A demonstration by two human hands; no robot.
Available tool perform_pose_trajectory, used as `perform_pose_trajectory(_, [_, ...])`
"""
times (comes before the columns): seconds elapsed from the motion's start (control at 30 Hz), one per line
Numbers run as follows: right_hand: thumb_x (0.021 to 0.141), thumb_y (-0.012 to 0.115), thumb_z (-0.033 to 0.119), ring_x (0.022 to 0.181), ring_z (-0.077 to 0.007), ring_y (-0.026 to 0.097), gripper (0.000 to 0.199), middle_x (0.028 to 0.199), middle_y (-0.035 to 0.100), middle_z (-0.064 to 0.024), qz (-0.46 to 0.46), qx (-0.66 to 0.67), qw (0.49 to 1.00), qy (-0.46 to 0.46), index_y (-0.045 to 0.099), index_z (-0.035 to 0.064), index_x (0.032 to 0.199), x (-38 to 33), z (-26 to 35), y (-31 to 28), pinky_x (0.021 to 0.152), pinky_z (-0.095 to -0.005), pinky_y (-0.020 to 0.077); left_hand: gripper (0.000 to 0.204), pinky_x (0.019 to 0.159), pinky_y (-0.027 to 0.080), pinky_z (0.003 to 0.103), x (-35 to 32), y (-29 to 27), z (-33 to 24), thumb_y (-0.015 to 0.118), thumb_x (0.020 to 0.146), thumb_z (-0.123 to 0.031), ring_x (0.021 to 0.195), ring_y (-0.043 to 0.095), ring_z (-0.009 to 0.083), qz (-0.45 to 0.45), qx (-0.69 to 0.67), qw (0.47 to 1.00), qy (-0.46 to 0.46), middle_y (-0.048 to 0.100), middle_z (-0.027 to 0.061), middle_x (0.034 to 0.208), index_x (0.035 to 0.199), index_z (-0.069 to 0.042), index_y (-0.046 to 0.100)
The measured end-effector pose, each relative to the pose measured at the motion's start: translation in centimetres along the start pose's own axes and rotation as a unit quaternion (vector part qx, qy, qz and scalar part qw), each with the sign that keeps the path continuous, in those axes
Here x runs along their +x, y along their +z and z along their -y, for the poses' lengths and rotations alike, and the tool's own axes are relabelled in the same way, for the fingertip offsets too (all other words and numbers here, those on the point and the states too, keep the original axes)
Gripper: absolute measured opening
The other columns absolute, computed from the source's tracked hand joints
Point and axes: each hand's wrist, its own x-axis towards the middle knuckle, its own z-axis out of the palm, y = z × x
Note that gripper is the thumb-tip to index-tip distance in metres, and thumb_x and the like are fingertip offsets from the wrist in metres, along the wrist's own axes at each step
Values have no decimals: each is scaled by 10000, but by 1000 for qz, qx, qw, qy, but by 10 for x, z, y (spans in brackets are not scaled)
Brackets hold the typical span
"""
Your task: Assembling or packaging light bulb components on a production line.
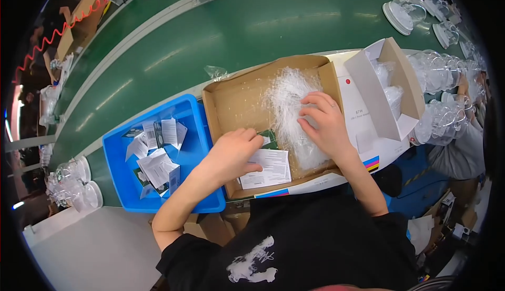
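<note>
A shallow brown cardboard box lies before me. Inside it, toward the right, is a loose heap of thin clear-white plastic strands. My right hand hovers at the right edge of this heap, its curved fingers apart from the thumb. At the box's near left, my left hand reaches over a stack of white printed leaflets, thumb by the leaflets and fingers by a dark green card. Its thumb and fingers are apart, and I see nothing gripped in either hand.
To the left, a blue plastic bin holds several folded leaflets. At right, an open white carton contains clear plastic bags. Clear domes with white bases stand on the green conveyor belt. Another person's grey sleeve shows far right.
</note>
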Motion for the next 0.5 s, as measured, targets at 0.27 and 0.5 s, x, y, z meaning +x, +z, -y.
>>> perform_pose_trajectory(0.27, [733, 692, -22, 1003, -273, 575, 118, 962, 624, -77, -24, 99, 995, 6, 632, 7, 831, -5, -2, -8, 852, -349, 467, 360, 777, 492, 388, 9, 9, 5, 756, 708, -176, 941, 594, 306, 44, -81, 995, -24, 600, 113, 963, 981, -47, 559])
perform_pose_trajectory(0.5, [771, 648, -40, 913, -231, 614, 74, 910, 649, -97, -76, 203, 973, 81, 652, -4, 836, -6, -5, -12, 810, -313, 481, 374, 780, 490, 389, 10, 18, 1, 759, 698, -112, 899, 598, 313, 23, -33, 999, 8, 602, 118, 940, 998, -43, 547])
